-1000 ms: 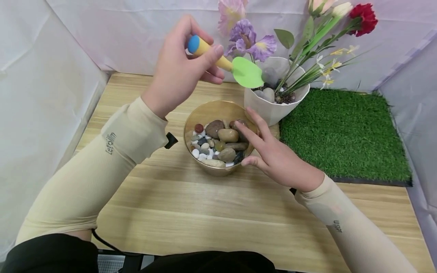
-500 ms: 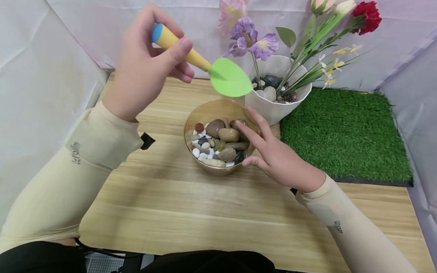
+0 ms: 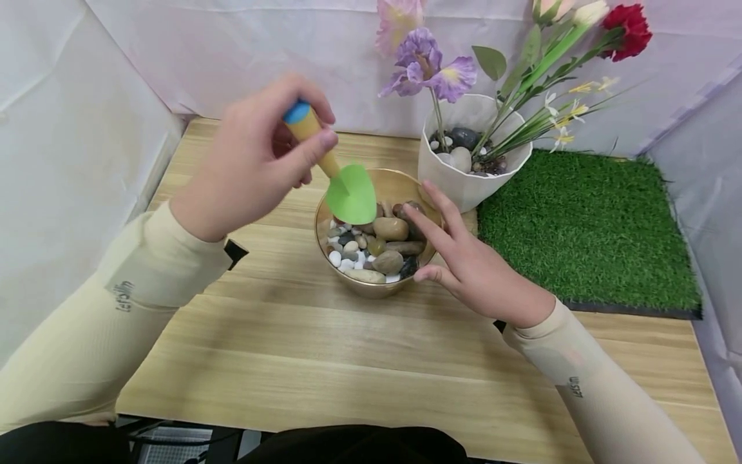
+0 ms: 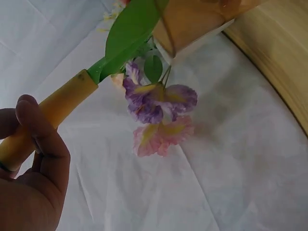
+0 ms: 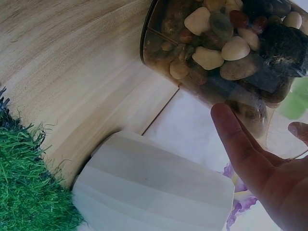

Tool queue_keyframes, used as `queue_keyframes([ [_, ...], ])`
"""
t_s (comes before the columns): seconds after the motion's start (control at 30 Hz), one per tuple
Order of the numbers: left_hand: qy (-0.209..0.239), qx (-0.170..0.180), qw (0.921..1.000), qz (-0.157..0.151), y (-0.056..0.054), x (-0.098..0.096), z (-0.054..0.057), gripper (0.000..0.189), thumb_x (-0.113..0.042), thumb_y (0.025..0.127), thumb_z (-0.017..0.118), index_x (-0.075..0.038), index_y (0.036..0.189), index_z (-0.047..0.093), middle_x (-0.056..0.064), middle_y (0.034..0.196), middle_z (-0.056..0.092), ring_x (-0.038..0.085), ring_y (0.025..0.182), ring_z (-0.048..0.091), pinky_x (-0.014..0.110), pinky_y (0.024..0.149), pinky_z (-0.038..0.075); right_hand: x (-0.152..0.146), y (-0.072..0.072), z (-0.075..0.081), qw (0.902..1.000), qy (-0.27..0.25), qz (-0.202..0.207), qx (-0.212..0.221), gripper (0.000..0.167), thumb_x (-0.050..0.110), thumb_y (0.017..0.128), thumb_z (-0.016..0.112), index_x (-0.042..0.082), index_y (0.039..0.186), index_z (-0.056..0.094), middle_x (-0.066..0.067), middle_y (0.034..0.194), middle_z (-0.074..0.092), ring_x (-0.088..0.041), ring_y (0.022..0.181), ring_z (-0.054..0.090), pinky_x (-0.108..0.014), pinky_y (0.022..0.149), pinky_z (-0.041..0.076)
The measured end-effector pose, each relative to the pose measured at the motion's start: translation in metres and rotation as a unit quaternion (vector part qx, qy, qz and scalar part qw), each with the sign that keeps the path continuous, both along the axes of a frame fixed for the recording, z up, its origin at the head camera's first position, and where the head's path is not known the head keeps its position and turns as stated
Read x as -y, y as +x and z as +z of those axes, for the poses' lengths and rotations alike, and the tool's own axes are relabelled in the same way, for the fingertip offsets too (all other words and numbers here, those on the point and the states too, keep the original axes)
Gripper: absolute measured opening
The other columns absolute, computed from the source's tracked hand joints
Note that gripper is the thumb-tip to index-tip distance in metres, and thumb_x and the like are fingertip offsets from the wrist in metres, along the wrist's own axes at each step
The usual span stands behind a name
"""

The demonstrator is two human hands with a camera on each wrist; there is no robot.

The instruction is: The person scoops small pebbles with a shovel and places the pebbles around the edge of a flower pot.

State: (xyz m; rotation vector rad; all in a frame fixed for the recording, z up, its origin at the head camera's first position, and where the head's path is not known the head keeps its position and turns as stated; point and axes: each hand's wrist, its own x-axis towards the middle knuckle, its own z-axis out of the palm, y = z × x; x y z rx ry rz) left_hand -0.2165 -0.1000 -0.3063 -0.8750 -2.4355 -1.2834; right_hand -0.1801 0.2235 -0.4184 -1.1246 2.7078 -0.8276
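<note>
In the head view my left hand grips the handle of a small trowel, yellow with a blue end and a green blade. The blade points down over the far left part of an amber see-through bowl. Inside the bowl lie pebbles, small white ones at left and bigger brown ones at right. My right hand lies against the bowl's right side with fingers extended. From the right wrist view, its fingertip meets the bowl's outer wall. The left wrist view shows fingers and thumb curled round the trowel handle.
Behind the bowl at right stands a white pot with stones and artificial flowers, including a purple iris and a red carnation. A square of artificial grass lies on the wooden table. White cloth walls close off back and sides.
My left hand first swung the trowel left, away from the pot, then lowered it so the blade now hangs over the bowl. My right hand has stayed at the bowl's side.
</note>
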Motion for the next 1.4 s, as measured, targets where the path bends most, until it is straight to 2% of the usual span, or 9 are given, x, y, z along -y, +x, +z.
queue_keyframes([
  [0.23, -0.035, 0.017, 0.9989, -0.027, 0.001, -0.004, -0.017, 0.013, -0.014, 0.111, 0.064, -0.002, 0.108, 0.059, 0.003, 0.077, 0.062, 0.007, 0.055, 0.06, 0.026, 0.053, 0.051, 0.0, -0.001, -0.001, 0.9999, -0.005, 0.003, 0.008, 0.094, 0.074, 0.1, 0.034, 0.022, 0.176, 0.017, -0.004, 0.181, -0.011, -0.031, 0.102, 0.066, -0.053, 0.084, 0.057],
  [0.43, 0.012, 0.115, 0.9932, -0.015, -0.003, -0.002, -0.016, 0.015, -0.016, 0.112, 0.062, -0.003, 0.107, 0.057, 0.012, 0.082, 0.064, 0.025, 0.056, 0.064, 0.031, 0.057, 0.057, -0.001, -0.001, -0.001, 0.9999, -0.003, -0.002, 0.014, 0.094, 0.075, 0.099, 0.034, 0.024, 0.176, 0.017, -0.001, 0.181, -0.012, -0.023, 0.094, 0.066, -0.052, 0.083, 0.057],
  [0.57, 0.022, 0.205, 0.9783, -0.022, -0.012, 0.004, -0.022, 0.016, -0.019, 0.112, 0.063, -0.005, 0.107, 0.055, 0.019, 0.085, 0.066, 0.034, 0.063, 0.068, 0.037, 0.064, 0.062, -0.001, -0.001, -0.001, 0.9999, -0.001, -0.004, 0.015, 0.094, 0.075, 0.099, 0.034, 0.024, 0.176, 0.017, -0.001, 0.181, -0.013, -0.016, 0.088, 0.065, -0.048, 0.078, 0.057],
  [0.7, 0.045, 0.288, 0.955, -0.053, -0.026, 0.009, -0.042, 0.017, -0.015, 0.113, 0.061, -0.002, 0.107, 0.053, 0.024, 0.094, 0.068, 0.037, 0.071, 0.073, 0.044, 0.068, 0.064, -0.003, 0.001, -0.003, 0.9998, -0.002, -0.006, 0.02, 0.094, 0.076, 0.099, 0.033, 0.025, 0.176, 0.016, 0.0, 0.181, -0.014, -0.008, 0.079, 0.061, -0.042, 0.071, 0.055],
  [0.83, 0.077, 0.324, 0.9405, -0.067, -0.034, 0.014, -0.056, 0.016, -0.011, 0.113, 0.059, 0.001, 0.108, 0.05, 0.027, 0.102, 0.066, 0.042, 0.076, 0.073, 0.045, 0.07, 0.065, -0.002, 0.001, -0.003, 0.9997, -0.007, -0.005, 0.021, 0.094, 0.076, 0.099, 0.032, 0.026, 0.176, 0.016, 0.0, 0.181, -0.014, -0.008, 0.077, 0.059, -0.04, 0.069, 0.054],
  [1.07, -0.005, 0.3, 0.9515, -0.067, -0.033, 0.016, -0.061, 0.017, -0.023, 0.113, 0.063, -0.007, 0.107, 0.058, 0.017, 0.079, 0.059, 0.029, 0.061, 0.052, 0.03, 0.057, 0.045, -0.002, 0.001, 0.0, 0.9999, -0.007, -0.002, 0.011, 0.094, 0.076, 0.099, 0.033, 0.024, 0.176, 0.018, -0.001, 0.181, -0.011, -0.027, 0.106, 0.063, -0.046, 0.074, 0.055],
  [1.2, -0.062, 0.247, 0.9634, -0.084, -0.027, 0.011, -0.059, 0.015, -0.026, 0.113, 0.064, -0.012, 0.108, 0.061, 0.007, 0.093, 0.063, 0.023, 0.08, 0.052, 0.036, 0.073, 0.041, -0.002, 0.0, 0.0, 0.9998, -0.017, 0.004, 0.003, 0.093, 0.074, 0.1, 0.033, 0.022, 0.176, 0.019, -0.004, 0.181, -0.009, -0.039, 0.129, 0.053, -0.051, 0.079, 0.055],
  [1.3, -0.088, 0.206, 0.9707, -0.089, -0.021, 0.006, -0.053, 0.014, -0.026, 0.113, 0.063, -0.012, 0.111, 0.06, 0.0, 0.113, 0.068, 0.016, 0.097, 0.063, 0.042, 0.082, 0.044, -0.001, -0.001, -0.001, 0.9997, -0.021, 0.007, -0.001, 0.093, 0.074, 0.1, 0.033, 0.022, 0.176, 0.019, -0.005, 0.181, -0.009, -0.04, 0.13, 0.053, -0.051, 0.08, 0.055],
  [1.4, -0.129, 0.178, 0.9719, -0.084, -0.015, 0.002, -0.049, 0.017, -0.028, 0.113, 0.064, -0.012, 0.112, 0.059, -0.002, 0.109, 0.072, 0.014, 0.088, 0.071, 0.042, 0.076, 0.049, 0.0, -0.001, -0.002, 0.9998, -0.02, 0.007, 0.003, 0.092, 0.073, 0.1, 0.033, 0.023, 0.176, 0.019, -0.004, 0.181, -0.01, -0.04, 0.125, 0.055, -0.05, 0.077, 0.055],
])
